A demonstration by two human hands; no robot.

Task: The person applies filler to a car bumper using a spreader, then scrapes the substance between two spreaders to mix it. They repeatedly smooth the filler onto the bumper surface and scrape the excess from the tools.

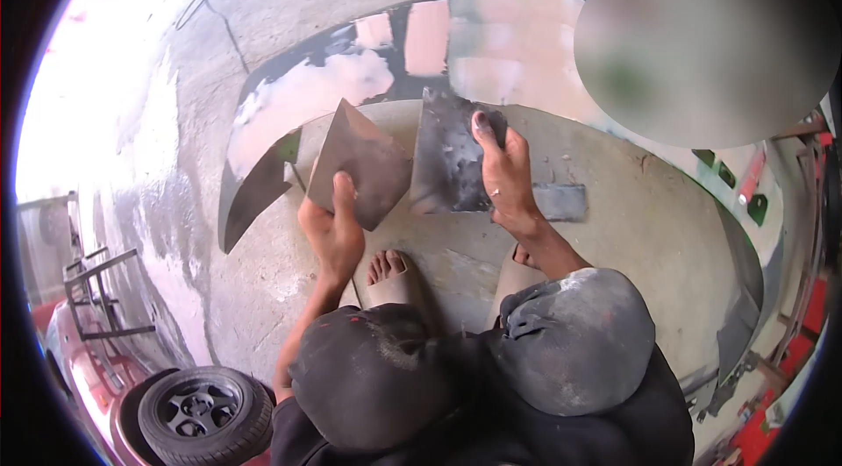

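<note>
At the far left, a wheel with a black tyre (250, 438) lay beside a standing metal frame (110, 292). Next, the left end of a curved panel (504, 41) reached down toward you; from there it arched across the concrete floor (263, 269) beyond your hands and round to the right, dark and pale with pink patches.

Your left hand (333, 234) pinched a brown sheet (373, 163) near its lower left edge, thumb on the face toward you, the other fingers mostly hidden behind. The sheet was tilted, one corner pointing up, and its right corner came close to the dark sheet (445, 155); whether they touched could not be told. That second sheet, smudged with whitish marks, was gripped at its right edge by your right hand (507, 175), thumb uppermost. Both sheets were held up in front of the panel's inner curve, above your sandalled feet (386, 289).

For good handling, a firm but light pinch seemed best, since sheets this thin probably bent under a hard thumb. Keeping both faces turned toward you likely made them easier to check, and a little space between the edges would have avoided snagging.

Rightmost, a grey strip (561, 203) lay on the floor, partly hidden by your right wrist.
</note>
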